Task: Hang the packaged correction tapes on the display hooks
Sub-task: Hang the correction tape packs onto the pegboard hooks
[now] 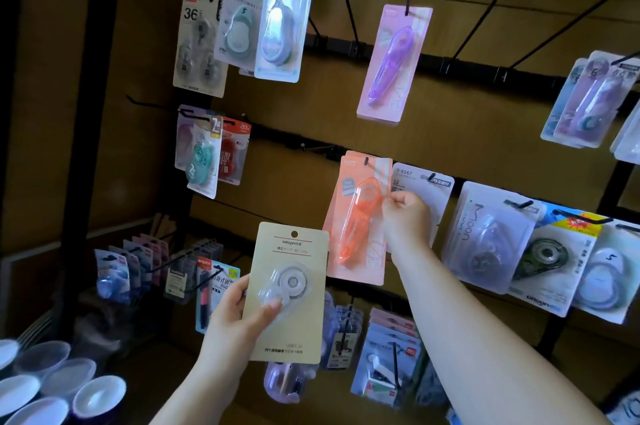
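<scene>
Hanging under way, one pack waiting.
Your right hand (403,216) fingers pinch the orange pack (358,220) on its hook; your left hand (239,313) fingers clamp the beige pack (289,289), unhung.

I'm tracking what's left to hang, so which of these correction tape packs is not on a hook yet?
The beige card pack with the clear round tape dispenser, held in the left hand. Its hang hole is free, while the orange pack and the others already hang from hooks.
</scene>
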A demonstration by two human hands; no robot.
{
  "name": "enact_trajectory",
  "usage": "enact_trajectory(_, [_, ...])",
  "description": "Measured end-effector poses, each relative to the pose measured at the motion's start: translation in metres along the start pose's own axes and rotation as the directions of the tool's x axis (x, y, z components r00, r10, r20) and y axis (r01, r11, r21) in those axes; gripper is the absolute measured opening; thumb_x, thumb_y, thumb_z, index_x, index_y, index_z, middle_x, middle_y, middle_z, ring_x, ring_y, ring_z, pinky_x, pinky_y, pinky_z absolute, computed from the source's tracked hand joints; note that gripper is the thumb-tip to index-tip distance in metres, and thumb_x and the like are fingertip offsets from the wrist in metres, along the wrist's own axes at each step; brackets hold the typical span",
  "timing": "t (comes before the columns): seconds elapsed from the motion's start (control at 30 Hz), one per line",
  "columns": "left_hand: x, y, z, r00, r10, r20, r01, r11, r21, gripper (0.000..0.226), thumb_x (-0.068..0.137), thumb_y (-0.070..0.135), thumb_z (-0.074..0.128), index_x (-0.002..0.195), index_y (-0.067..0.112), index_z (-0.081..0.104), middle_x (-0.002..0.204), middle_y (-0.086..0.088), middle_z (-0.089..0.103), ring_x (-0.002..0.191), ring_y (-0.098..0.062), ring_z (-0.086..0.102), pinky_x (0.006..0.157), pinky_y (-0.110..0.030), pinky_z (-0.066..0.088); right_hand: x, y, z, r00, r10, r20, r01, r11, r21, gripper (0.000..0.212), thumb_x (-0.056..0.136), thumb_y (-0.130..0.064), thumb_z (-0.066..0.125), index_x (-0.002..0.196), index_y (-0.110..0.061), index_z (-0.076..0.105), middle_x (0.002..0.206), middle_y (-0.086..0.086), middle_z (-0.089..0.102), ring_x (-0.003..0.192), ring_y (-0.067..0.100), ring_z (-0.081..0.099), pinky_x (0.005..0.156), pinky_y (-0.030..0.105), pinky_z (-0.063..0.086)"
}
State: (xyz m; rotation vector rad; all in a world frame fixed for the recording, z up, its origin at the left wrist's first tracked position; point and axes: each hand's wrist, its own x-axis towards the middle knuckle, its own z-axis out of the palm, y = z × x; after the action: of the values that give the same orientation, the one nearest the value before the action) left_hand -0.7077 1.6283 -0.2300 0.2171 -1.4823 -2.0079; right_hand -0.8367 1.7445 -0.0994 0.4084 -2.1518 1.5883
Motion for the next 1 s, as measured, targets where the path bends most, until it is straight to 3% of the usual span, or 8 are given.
enact_trajectory(0.17, [0.005,0.004,-0.007,1.000,0.014,-0.005,-0.014,1.000,-0.009,0.024,0.082,0.009,0.061,0.090,0.031,0.054,0.091,-0.004,0.066,0.080,-0.021,0.064,0.058,-0.029,0.050,0.012,0.003,0.007,1.000,0.022,-0.017,-0.023,0.999,-0.031,0.023,0.094,-0.012,0.043,0.108,-0.006,0.060,0.090,0.004,0.055,0.059,0.005,0.043,0.052,0.021,0.041])
enact_trajectory(0.3, [0.008,0.004,-0.013,1.000,0.014,-0.008,-0.014,1.000,-0.020,0.025,0.082,0.007,0.061,0.090,0.029,0.055,0.091,-0.004,0.067,0.080,-0.022,0.066,0.062,-0.032,0.052,0.012,0.005,0.011,0.998,0.055,-0.007,-0.055,0.998,-0.031,0.022,0.094,-0.013,0.042,0.108,-0.007,0.059,0.091,0.006,0.056,0.067,0.016,0.050,0.069,0.035,0.055])
enact_trajectory(0.4, [0.009,0.003,-0.013,1.000,0.013,-0.015,-0.013,1.000,-0.018,0.024,0.082,0.007,0.061,0.089,0.030,0.056,0.091,-0.004,0.068,0.082,-0.024,0.066,0.066,-0.035,0.053,0.008,0.006,0.011,1.000,-0.002,0.007,0.003,0.998,-0.066,0.021,0.093,-0.012,0.043,0.110,-0.007,0.056,0.094,0.006,0.057,0.067,0.015,0.050,0.052,0.023,0.043])
enact_trajectory(0.5, [0.010,0.001,-0.012,1.000,0.014,-0.014,-0.014,1.000,-0.015,0.023,0.082,0.009,0.061,0.089,0.030,0.055,0.092,-0.004,0.067,0.082,-0.023,0.066,0.064,-0.033,0.052,-0.003,0.007,0.013,0.995,-0.096,-0.009,0.095,0.993,-0.069,0.019,0.093,-0.013,0.046,0.112,-0.010,0.048,0.104,0.004,0.056,0.071,0.009,0.052,0.049,0.016,0.035])
enact_trajectory(0.6, [0.011,0.000,-0.011,1.000,0.007,-0.006,-0.008,1.000,-0.015,0.023,0.082,0.010,0.062,0.094,0.029,0.055,0.097,-0.006,0.067,0.086,-0.025,0.066,0.065,-0.034,0.052,-0.015,0.013,0.016,0.961,-0.276,0.002,0.274,0.950,-0.152,0.023,0.092,-0.012,0.048,0.114,-0.009,0.047,0.118,0.008,0.053,0.102,0.019,0.055,0.069,0.026,0.051])
enact_trajectory(0.7, [0.011,0.002,-0.008,1.000,0.013,-0.005,-0.013,1.000,-0.018,0.024,0.082,0.010,0.062,0.097,0.027,0.056,0.095,-0.005,0.067,0.085,-0.025,0.066,0.064,-0.033,0.052,-0.016,0.011,0.015,0.928,-0.373,0.003,0.367,0.912,-0.185,0.030,0.091,-0.010,0.048,0.121,-0.008,0.049,0.127,0.008,0.051,0.120,0.020,0.047,0.092,0.034,0.049])
enact_trajectory(0.87, [0.016,0.015,-0.001,0.996,0.082,-0.016,-0.082,0.997,-0.008,0.028,0.082,0.009,0.061,0.089,0.033,0.051,0.087,0.001,0.064,0.076,-0.017,0.063,0.055,-0.027,0.048,-0.008,-0.010,0.012,0.920,-0.377,0.111,0.391,0.904,-0.173,0.041,0.094,-0.010,0.044,0.134,-0.017,0.040,0.140,0.001,0.046,0.129,0.017,0.042,0.095,0.022,0.036])
enact_trajectory(1.0, [0.029,0.027,0.003,0.991,0.133,-0.026,-0.133,0.991,-0.001,0.031,0.081,0.007,0.062,0.094,0.031,0.047,0.090,0.000,0.064,0.079,-0.019,0.063,0.061,-0.032,0.050,0.000,-0.017,0.015,0.938,-0.290,0.190,0.326,0.925,-0.196,0.041,0.094,-0.014,0.043,0.134,-0.022,0.039,0.139,0.000,0.046,0.124,0.020,0.046,0.102,0.042,0.043])
